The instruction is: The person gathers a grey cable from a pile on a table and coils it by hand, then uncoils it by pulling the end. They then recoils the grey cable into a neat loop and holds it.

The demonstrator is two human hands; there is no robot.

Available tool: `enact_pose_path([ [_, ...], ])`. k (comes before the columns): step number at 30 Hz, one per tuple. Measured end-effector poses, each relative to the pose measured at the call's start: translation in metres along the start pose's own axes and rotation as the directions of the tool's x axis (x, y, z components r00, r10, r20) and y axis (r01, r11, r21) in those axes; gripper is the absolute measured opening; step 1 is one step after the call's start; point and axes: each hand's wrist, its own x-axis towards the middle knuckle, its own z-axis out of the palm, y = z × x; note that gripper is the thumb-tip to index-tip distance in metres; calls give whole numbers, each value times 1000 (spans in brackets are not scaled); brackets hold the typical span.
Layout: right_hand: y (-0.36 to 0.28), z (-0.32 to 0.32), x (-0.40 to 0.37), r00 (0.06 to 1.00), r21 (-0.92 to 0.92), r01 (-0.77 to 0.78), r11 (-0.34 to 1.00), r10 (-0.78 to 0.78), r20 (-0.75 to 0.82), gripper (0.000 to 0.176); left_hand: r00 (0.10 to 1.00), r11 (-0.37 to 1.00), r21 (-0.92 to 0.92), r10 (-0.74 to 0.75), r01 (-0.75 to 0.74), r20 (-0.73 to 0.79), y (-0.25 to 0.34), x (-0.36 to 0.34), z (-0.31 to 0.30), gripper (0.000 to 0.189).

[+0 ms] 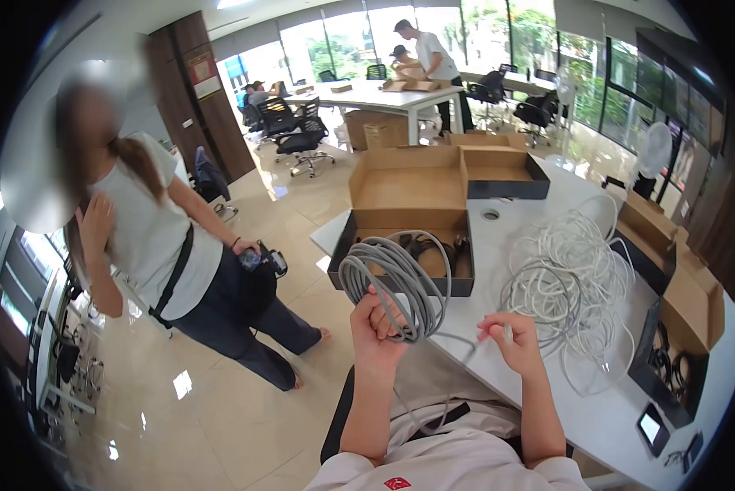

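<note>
My left hand [377,323] is wrapped round a coil of grey cable [396,282], raised just in front of an open cardboard box. Several loops stand upright above the fist. To the right, my right hand [513,342] has thumb and fingers pinched together on a loose length of the same grey cable, with a small pale piece showing at the fingers. Some of the cable hangs down across my lap. Beyond my right hand, a large tangled heap of white and grey cables [576,274] lies on the white table [486,245].
The open box [408,180] holds dark cables. More open boxes [511,176] stand behind and at right [687,319]. A phone-like device [652,430] and glasses lie near the right edge. A person [163,245] holding a camera stands at left; others work at a far table [384,94].
</note>
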Motion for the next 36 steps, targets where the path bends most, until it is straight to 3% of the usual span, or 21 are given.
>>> enact_pose_path([
  [5,-13,3,3,947,407,-218,887,293,-131,21,985,983,60,173,-172,2,22,-17,10,15],
  [7,-18,-5,8,926,534,-144,833,304,-224,19,981,981,34,187,-189,52,40,-24,4,16],
  [10,-26,-17,9,879,681,-17,732,335,-338,16,904,914,112,403,-389,-144,67,-41,1,20],
  [13,-22,-36,7,851,778,159,608,315,-420,18,802,797,275,584,-537,-128,84,-49,6,25],
  [16,-27,-42,9,743,667,246,703,306,-596,20,792,774,240,609,-586,-32,111,-58,-2,30],
  [18,-31,-44,9,730,688,226,689,348,-588,23,819,778,267,565,-568,97,132,-59,-12,15],
  [21,-40,-50,5,781,736,216,642,338,-525,26,840,826,183,494,-534,222,142,-53,-16,26],
  [25,-49,-63,-2,828,814,301,497,287,-482,25,861,860,125,465,-494,206,135,-43,-14,20],
  [29,-30,-100,-23,813,782,452,428,164,-559,24,865,848,184,467,-497,184,136,-29,-25,24],
  [32,-29,-123,-38,744,640,527,559,59,-665,21,892,890,77,442,-450,96,132,-17,-20,30],
  [36,-37,-142,-53,520,311,550,775,-27,-854,14,858,854,94,513,-511,10,140,0,-24,30],
])
